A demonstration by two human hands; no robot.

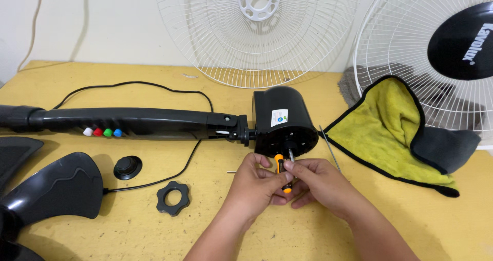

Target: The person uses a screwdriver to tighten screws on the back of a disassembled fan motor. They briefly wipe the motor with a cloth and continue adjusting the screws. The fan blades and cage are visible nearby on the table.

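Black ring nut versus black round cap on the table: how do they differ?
The ring nut has an open centre and a lobed outline; the round cap is solid, smooth-rimmed, with a raised middle. The nut lies nearer the left hand. Both are black and lie untouched on the yellow table.

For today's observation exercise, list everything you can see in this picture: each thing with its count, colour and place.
fan motor housing: one, black, lying on the table centre
screwdriver: one, orange and black handle, at the housing's front
fan stand pole: one, black with white, red, green and blue buttons, left of the housing
power cord: one, black, looping behind the pole
lock nut: one, black, front left
round cap: one, black, left of the nut
fan blade: one, black, far left
wire grilles: two, white, against the wall
cloth: one, yellow and grey, right
table: one, yellow
left hand: grips the screwdriver
right hand: grips the screwdriver
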